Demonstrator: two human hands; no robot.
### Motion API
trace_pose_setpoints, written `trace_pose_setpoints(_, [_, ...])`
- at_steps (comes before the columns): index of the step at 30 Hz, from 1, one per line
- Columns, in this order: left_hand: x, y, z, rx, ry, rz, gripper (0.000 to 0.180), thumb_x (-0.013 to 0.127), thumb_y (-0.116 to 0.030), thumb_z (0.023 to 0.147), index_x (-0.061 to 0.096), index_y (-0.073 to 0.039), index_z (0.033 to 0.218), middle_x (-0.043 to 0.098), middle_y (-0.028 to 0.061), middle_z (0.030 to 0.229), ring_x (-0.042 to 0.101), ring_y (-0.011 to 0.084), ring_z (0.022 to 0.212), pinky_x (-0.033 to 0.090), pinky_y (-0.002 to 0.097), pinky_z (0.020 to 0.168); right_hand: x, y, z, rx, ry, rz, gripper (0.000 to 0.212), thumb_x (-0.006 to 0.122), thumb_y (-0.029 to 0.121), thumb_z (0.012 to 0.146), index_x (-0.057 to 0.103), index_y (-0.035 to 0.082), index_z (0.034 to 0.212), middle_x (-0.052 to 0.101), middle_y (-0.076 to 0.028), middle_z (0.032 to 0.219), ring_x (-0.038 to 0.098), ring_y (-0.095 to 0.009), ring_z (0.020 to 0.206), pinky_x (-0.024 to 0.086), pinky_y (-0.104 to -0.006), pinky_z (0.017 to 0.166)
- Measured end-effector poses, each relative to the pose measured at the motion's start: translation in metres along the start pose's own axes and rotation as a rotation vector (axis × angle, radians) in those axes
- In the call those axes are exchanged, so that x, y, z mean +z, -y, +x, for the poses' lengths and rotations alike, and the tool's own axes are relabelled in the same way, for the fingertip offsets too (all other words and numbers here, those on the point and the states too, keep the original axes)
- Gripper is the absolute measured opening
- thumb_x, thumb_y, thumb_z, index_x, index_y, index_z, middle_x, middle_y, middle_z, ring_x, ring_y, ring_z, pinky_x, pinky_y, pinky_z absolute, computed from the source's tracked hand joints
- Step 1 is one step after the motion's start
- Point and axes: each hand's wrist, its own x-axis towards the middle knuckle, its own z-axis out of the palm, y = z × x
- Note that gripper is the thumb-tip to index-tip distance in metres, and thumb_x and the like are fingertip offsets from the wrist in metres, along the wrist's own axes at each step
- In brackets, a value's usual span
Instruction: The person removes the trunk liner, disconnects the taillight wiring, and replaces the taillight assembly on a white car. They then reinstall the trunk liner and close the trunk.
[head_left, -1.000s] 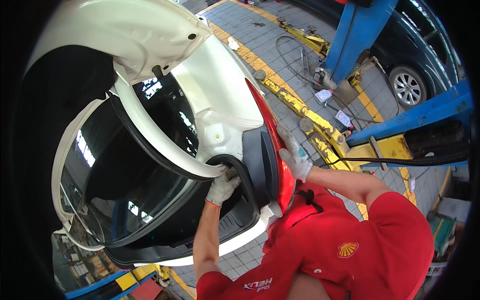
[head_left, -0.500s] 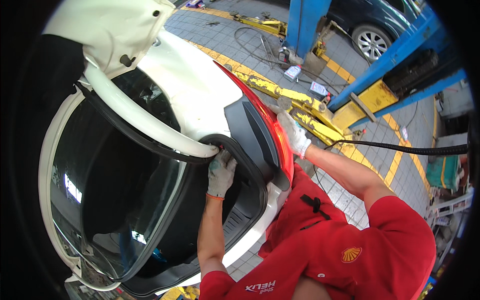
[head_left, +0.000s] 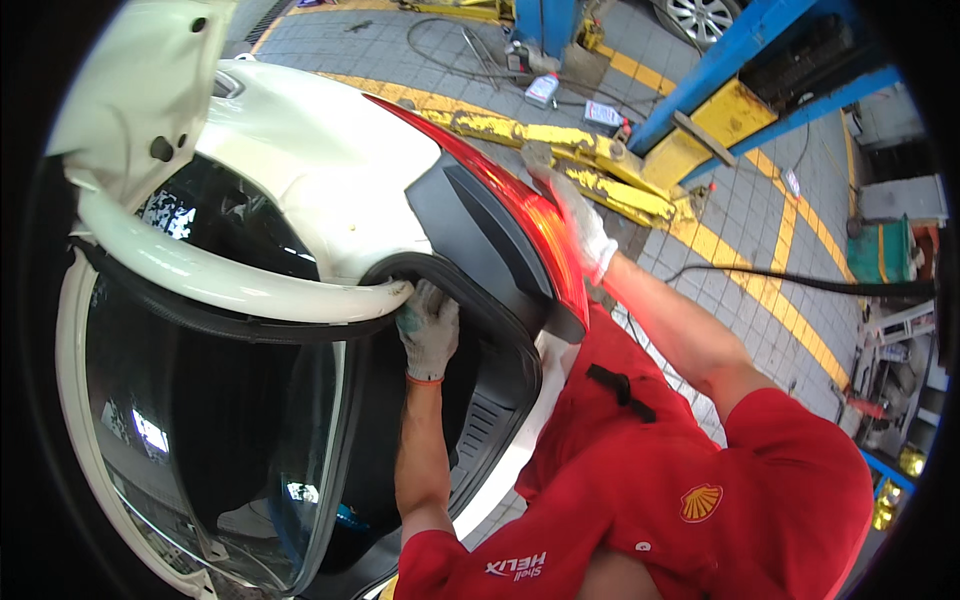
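Note:
The rear corner of a white car (head_left: 300,120) fills the left half, its tailgate (head_left: 130,100) raised. Inside the trunk opening, my gloved left hand (head_left: 430,330) has its fingers curled beside the black rubber seal (head_left: 505,345) and the lower end of the curved white hinge arm (head_left: 230,275). Whatever those fingers grip is hidden. My right hand (head_left: 580,220), also in a pale work glove, lies along the outer edge of the red tail light (head_left: 520,205), fingers stretched out. Dark grey trim (head_left: 480,220) sits between the light and the seal.
Beyond the car stand a blue lift post (head_left: 545,35) and yellow lift arms (head_left: 560,150) low over the tiled floor. White bottles (head_left: 541,90) lie near the post. A black hose (head_left: 820,285) runs in from the right, near a green bin (head_left: 880,250).
My view has shifted, so the car and lift appear farther up and left. My left hand stays by the hinge arm's end; my right hand remains on the tail light.

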Motion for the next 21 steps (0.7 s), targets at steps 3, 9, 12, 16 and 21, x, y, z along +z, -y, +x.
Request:
trace_pose_setpoints(3, [0.002,0.007,0.000,0.146,-0.047,0.157,0.039,0.077,-0.022,0.104,0.071,0.008,0.128,0.078,0.0165,0.120,0.076,0.0261,0.109,0.058,0.0372,0.097,-0.006,0.004,-0.004,-0.051,-0.015,0.007,0.058,0.059,0.017,0.110,0.046,0.001,0.165,0.053,-0.023,0.166,0.051,-0.036,0.156,0.038,-0.0421,0.131])
trace_pose_setpoints(9, [0.005,0.001,-0.001,0.266,-0.090,0.217,0.034,0.077,-0.021,0.101,0.073,0.005,0.123,0.078,0.0179,0.113,0.076,0.0334,0.102,0.061,0.0415,0.092,-0.002,0.012,-0.007,-0.101,-0.076,0.121,0.047,0.059,0.015,0.113,0.055,-0.001,0.157,0.061,-0.020,0.156,0.059,-0.030,0.147,0.042,-0.0388,0.127])
trace_pose_setpoints(12, [0.002,-0.004,0.001,0.301,-0.082,0.371,0.033,0.076,-0.022,0.102,0.074,0.002,0.126,0.078,0.0169,0.112,0.076,0.0367,0.104,0.061,0.0445,0.093,-0.008,0.012,-0.005,-0.142,-0.039,-0.085,0.051,0.063,0.013,0.110,0.055,0.001,0.158,0.063,-0.019,0.152,0.060,-0.031,0.144,0.043,-0.0387,0.125])
trace_pose_setpoints(16, [-0.006,0.000,-0.004,0.427,-0.069,0.779,0.031,0.073,-0.022,0.105,0.074,0.000,0.126,0.081,0.0145,0.118,0.076,0.0333,0.111,0.057,0.0458,0.099,-0.008,0.000,-0.011,-0.091,0.025,-0.126,0.052,0.062,0.017,0.109,0.055,0.001,0.158,0.063,-0.019,0.152,0.062,-0.033,0.142,0.047,-0.0396,0.120])
trace_pose_setpoints(21, [-0.014,0.019,0.001,0.310,-0.007,0.557,0.040,0.081,-0.029,0.100,0.076,-0.001,0.129,0.079,0.0151,0.130,0.077,0.0321,0.118,0.061,0.0487,0.099,0.014,-0.018,-0.047,0.169,0.081,0.038,0.061,0.049,0.035,0.117,0.041,0.002,0.168,0.052,-0.016,0.167,0.052,-0.028,0.152,0.039,-0.0371,0.127])
